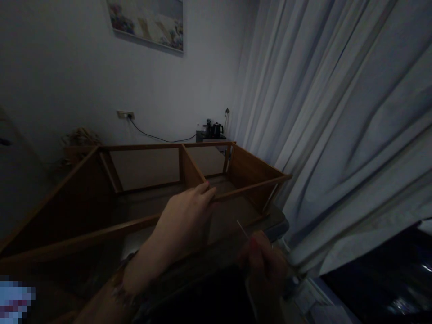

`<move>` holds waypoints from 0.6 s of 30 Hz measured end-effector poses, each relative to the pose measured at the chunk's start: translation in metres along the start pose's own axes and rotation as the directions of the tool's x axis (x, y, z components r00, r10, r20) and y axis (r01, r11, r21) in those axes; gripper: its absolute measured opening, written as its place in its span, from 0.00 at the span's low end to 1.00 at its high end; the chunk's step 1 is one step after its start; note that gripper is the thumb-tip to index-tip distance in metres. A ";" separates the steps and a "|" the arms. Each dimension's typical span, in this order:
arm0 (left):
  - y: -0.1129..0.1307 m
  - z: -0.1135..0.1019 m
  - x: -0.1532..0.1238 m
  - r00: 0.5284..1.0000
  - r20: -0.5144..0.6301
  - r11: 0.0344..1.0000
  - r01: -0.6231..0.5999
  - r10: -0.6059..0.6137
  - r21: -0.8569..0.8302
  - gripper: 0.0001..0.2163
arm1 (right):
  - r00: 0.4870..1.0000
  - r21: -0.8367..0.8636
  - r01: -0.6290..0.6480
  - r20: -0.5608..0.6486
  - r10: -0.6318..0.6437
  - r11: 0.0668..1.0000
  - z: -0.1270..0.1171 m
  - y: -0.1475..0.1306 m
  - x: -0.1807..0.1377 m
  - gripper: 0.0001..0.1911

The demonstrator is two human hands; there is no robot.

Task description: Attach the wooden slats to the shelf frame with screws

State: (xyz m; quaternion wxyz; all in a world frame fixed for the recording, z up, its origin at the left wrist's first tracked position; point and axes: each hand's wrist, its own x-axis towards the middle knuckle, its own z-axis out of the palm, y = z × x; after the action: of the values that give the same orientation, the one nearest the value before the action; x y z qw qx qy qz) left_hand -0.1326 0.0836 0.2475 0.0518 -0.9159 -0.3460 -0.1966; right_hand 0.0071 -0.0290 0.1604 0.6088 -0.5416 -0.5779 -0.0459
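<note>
A wooden furniture frame (249,185) with panels and a middle divider (195,167) lies before me. My left hand (187,209) rests where the divider meets the near rail, with its fingers curled over the wood. A beaded bracelet circles that wrist. Lower and to the right, my right hand (265,256) is closed on a thin, light metal rod (242,228) pointing up and left, apart from the frame. Whether the rod belongs to a larger tool is hidden by the fingers and the dark.
White curtains (324,112) hang close on the right. Behind the frame, a small dark cabinet (199,136) bears a black kettle (218,130); a black cord (151,136) runs to a wall socket (125,114). A picture (148,22) hangs above.
</note>
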 end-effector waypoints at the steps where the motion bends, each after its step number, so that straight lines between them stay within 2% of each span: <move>1: 0.000 0.000 0.001 1.000 -0.010 1.000 0.007 -0.007 -0.009 0.13 | 1.000 0.000 0.008 0.001 -0.008 1.000 -0.001 -0.001 0.000 0.22; 8: 0.001 0.000 0.000 0.998 -0.062 0.998 0.031 -0.027 0.063 0.12 | 0.998 0.005 0.067 0.009 -0.067 0.998 -0.005 -0.005 0.002 0.22; 13: 0.001 0.000 -0.001 0.997 -0.074 0.997 0.035 -0.030 0.068 0.13 | 0.999 0.013 0.045 -0.004 -0.045 0.999 -0.006 -0.003 0.000 0.21; 18: 0.001 0.001 -0.001 0.995 -0.095 0.997 0.043 -0.037 0.059 0.14 | 0.996 0.001 0.093 0.016 -0.093 0.996 -0.006 -0.003 0.000 0.20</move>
State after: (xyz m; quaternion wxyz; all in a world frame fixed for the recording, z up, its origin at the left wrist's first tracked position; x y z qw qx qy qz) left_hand -0.1324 0.0821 0.2459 0.0918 -0.8967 -0.3672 -0.2296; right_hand 0.0088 -0.0348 0.1641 0.6013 -0.5143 -0.6075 -0.0699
